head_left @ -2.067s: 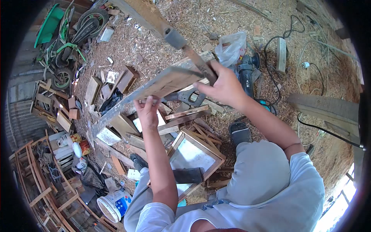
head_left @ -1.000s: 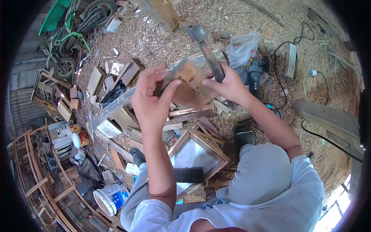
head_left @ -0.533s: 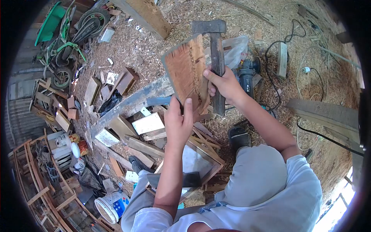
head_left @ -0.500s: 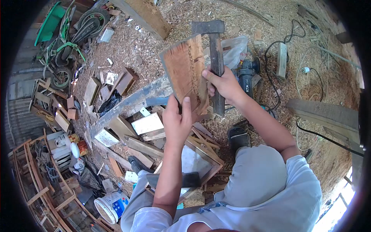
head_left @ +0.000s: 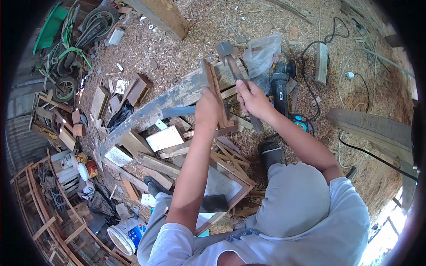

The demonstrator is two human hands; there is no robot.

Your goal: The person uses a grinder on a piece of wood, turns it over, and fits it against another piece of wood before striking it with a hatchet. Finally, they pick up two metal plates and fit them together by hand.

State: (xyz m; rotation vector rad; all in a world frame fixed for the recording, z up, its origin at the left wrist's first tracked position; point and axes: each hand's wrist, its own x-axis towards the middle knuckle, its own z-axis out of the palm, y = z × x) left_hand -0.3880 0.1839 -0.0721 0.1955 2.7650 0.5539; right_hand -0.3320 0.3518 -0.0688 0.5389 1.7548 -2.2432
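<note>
My left hand (head_left: 208,108) is closed round the near part of a short wooden board (head_left: 214,82), which is turned so that mostly its narrow edge faces me. In my right hand (head_left: 254,101) is a hatchet (head_left: 235,66), gripped along its dark wooden handle. The hatchet's metal head points away from me, just right of the board's far end; I see a gap between the two. Beneath the board lies a long plank with worn grey paint (head_left: 146,105). The fingertips of my left hand are hidden behind the board.
An angle grinder (head_left: 279,88) and a clear plastic bag (head_left: 262,53) lie right of the hatchet, near a black cable (head_left: 306,66). Wood offcuts (head_left: 164,138) are piled ahead of my legs. A thick post (head_left: 164,17) stands at the top. A white bucket (head_left: 126,237) sits lower left.
My left hand has turned the board from showing its broad face to nearly edge-on and lowered it. The hatchet has tilted, its head moving down and slightly left.
</note>
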